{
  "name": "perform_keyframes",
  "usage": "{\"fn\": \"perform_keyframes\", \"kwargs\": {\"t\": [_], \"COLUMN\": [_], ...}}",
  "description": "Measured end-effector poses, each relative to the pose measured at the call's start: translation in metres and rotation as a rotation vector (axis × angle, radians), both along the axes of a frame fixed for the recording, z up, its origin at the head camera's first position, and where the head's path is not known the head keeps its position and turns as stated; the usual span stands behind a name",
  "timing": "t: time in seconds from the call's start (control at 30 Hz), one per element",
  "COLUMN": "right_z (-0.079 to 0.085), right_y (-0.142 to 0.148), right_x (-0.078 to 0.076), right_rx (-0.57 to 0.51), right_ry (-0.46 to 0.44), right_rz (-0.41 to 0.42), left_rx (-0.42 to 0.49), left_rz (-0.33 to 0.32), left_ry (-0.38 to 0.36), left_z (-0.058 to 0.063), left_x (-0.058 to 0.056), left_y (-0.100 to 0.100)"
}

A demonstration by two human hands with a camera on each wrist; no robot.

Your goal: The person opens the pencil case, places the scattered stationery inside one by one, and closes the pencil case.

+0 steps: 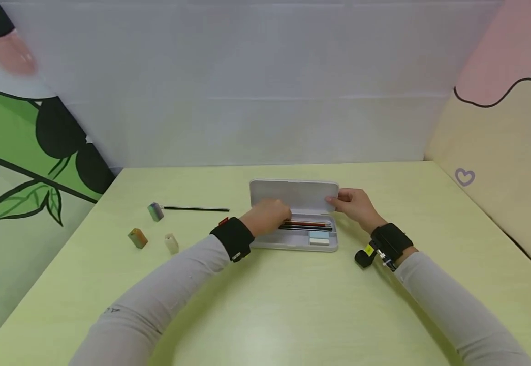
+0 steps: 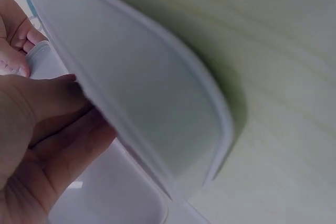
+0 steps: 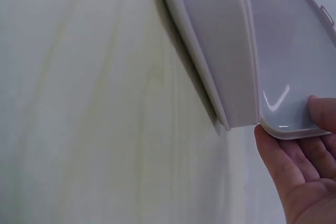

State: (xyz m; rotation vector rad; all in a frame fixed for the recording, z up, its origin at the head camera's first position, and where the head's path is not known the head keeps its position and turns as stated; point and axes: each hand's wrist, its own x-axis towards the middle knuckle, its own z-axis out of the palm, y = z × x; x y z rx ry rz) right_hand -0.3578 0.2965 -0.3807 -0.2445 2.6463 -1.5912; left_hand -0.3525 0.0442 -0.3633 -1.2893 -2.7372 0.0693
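A white pencil case [image 1: 294,247] lies open on the table with its lid [image 1: 288,190] raised at the back. Inside are a reddish-brown pencil [image 1: 308,223], dark pencils [image 1: 305,228] and a blue-and-white eraser [image 1: 319,238]. My left hand [image 1: 267,217] reaches into the case's left part, its curled fingers at the pencils' left ends. In the left wrist view the case wall [image 2: 142,72] hides the fingertips, so whatever they may hold is not visible. My right hand [image 1: 356,207] pinches the lid's right corner, thumb on the inner face and fingers behind, as the right wrist view shows.
Left of the case a dark pencil [image 1: 196,209] lies on the table [image 1: 265,305]. Near it are a purple-green eraser [image 1: 155,211], an orange-green eraser [image 1: 137,238] and a whitish eraser [image 1: 171,243]. A pale wall [image 1: 265,117] stands behind the table.
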Motion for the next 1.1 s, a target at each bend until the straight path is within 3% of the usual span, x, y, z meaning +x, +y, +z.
{"fn": "perform_keyframes", "kwargs": {"t": [0.27,0.47,0.63,0.87,1.1], "right_z": [0.000,0.001,0.004,0.001,-0.005], "right_y": [0.031,0.048,0.055,0.050,0.037], "right_x": [0.019,0.030,0.033,0.049,0.067], "right_rx": [-0.007,-0.008,0.012,0.006,-0.016], "right_ry": [-0.011,-0.017,-0.026,-0.044,-0.051], "right_rz": [-0.025,-0.045,-0.068,-0.100,-0.143], "left_rx": [0.052,0.113,0.143,0.172,0.059], "left_rz": [-0.041,0.002,0.074,0.097,0.092], "left_ry": [-0.054,-0.056,-0.091,-0.174,-0.237], "left_z": [0.016,0.035,0.042,0.037,0.026], "left_x": [0.017,0.022,0.009,-0.028,-0.050], "left_y": [0.006,-0.024,-0.064,-0.128,-0.156]}}
